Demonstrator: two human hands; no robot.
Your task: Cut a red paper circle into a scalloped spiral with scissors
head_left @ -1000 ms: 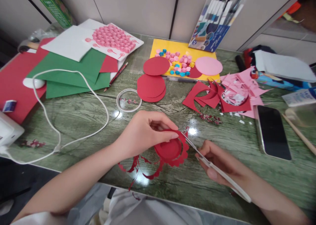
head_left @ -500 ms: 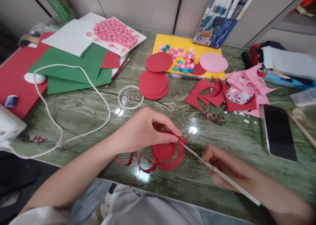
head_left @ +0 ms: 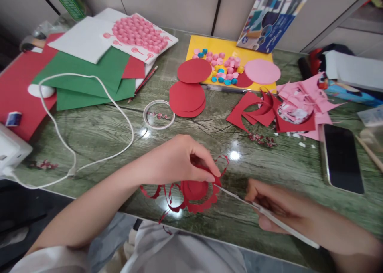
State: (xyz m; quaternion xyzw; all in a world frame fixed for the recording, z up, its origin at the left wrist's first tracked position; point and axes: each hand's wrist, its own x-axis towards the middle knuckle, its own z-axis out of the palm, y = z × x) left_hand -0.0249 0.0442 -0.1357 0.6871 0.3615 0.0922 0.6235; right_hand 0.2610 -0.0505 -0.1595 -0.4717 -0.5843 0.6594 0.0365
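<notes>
My left hand (head_left: 185, 161) pinches a piece of red paper (head_left: 196, 191) between thumb and fingers. The paper is cut into a round, scalloped coil, and thin wavy red strips (head_left: 154, 191) trail off it to the left and toward the table's front edge. My right hand (head_left: 275, 205) is closed around white scissors (head_left: 284, 225), seen nearly edge-on. Their narrow blades (head_left: 229, 193) reach the paper's right edge, just below my left fingertips. Whether the blades are parted is hard to see.
Red paper circles (head_left: 187, 99) and a tape roll (head_left: 158, 114) lie beyond my hands. Red offcuts (head_left: 249, 109) and a phone (head_left: 342, 159) are at right. A white cable (head_left: 131, 129) loops at left near green sheets (head_left: 86, 77). Small paper pieces rest on yellow card (head_left: 194, 45).
The red paper has turned and shifted slightly left and down in my left hand. A thin strip now curls up beyond my fingers. The scissors keep at its edge.
</notes>
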